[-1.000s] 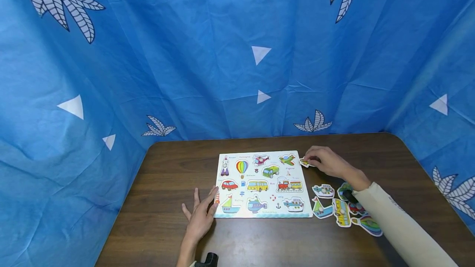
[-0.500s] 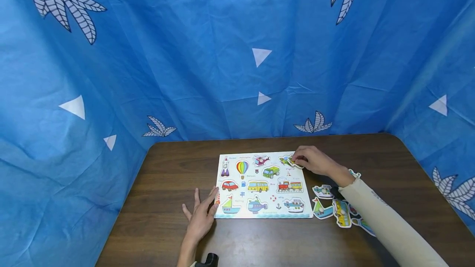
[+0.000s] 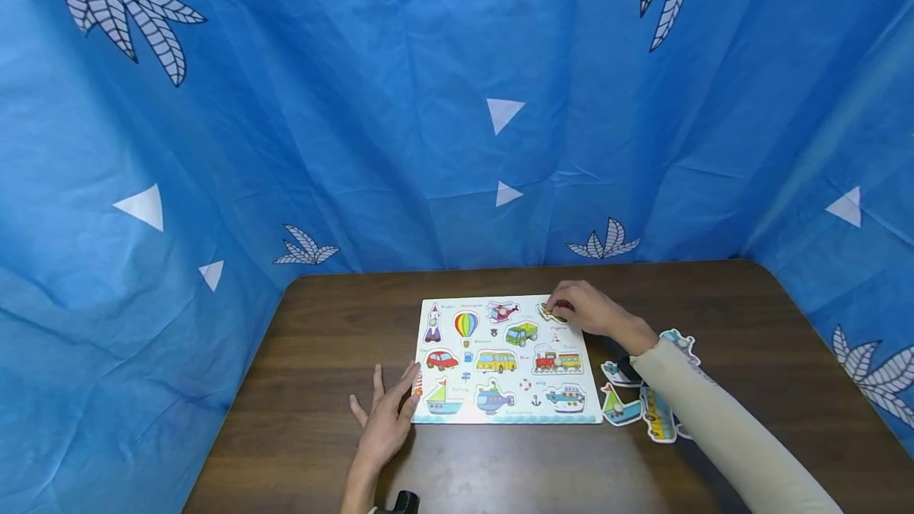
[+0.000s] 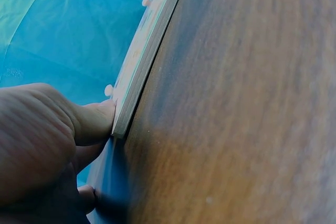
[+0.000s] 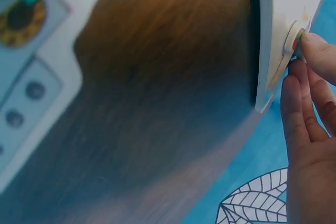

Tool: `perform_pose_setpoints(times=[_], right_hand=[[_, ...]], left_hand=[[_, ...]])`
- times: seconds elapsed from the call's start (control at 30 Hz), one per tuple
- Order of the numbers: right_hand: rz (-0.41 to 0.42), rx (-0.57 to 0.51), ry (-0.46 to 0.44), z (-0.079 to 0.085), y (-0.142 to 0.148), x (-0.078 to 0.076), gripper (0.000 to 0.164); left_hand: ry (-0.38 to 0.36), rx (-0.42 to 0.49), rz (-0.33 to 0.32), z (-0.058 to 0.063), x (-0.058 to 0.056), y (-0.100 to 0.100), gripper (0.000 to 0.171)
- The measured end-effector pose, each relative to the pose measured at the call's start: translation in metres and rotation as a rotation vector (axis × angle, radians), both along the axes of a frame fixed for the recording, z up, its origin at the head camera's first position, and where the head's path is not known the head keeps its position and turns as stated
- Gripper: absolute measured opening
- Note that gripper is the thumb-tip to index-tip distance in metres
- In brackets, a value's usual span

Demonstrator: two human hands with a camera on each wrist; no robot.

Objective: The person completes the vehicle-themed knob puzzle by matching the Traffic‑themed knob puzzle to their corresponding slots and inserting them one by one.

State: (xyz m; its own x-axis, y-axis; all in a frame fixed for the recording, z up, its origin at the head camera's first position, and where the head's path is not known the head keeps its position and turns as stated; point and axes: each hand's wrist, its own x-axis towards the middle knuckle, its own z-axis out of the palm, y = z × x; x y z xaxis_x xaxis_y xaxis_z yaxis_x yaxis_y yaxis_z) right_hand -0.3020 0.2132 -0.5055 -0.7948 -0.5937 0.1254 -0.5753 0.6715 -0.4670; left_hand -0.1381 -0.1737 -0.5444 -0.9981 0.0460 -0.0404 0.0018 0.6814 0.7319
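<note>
A white puzzle board [image 3: 524, 411] with colored vehicle pictures lies flat on the table. My left hand [image 3: 385, 423] rests at its left edge, fingers spread. In the left wrist view, the left thumb [image 4: 94, 121] touches the board's corner. At the upper right of the board, my right hand [image 3: 589, 309] pinches a small puzzle piece [image 3: 550, 312] between thumb and fingertips, over the airplane picture, which it mostly covers. The right wrist view shows this piece [image 5: 290, 39] against the board's face, the fingers around its knob.
Right of the board lie several loose puzzle pieces: a sailboat piece [image 3: 621, 407], a bus piece [image 3: 658, 416] and others partly under the right sleeve [image 3: 721, 427]. A blue patterned cloth [image 3: 400, 141] hangs behind the wooden table [image 3: 300, 403].
My right hand has moved left with the puzzle piece, from beside the board's right edge onto the airplane picture. The left hand has stayed at the board's left edge.
</note>
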Motion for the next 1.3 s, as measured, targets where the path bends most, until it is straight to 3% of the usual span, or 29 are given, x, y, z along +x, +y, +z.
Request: perform_pose_setpoints(times=[1.07,1.3], right_hand=[[0.006,0.029,0.002,-0.0022,-0.0061,0.0000,0.013],[-0.014,0.034,-0.052,0.0033,-0.0016,0.0002,0.019]], left_hand=[[0.002,-0.001,0.011,-0.0010,-0.0001,0.0003,0.050],[0.012,-0.002,0.013,-0.0014,-0.0004,0.0004,0.050]])
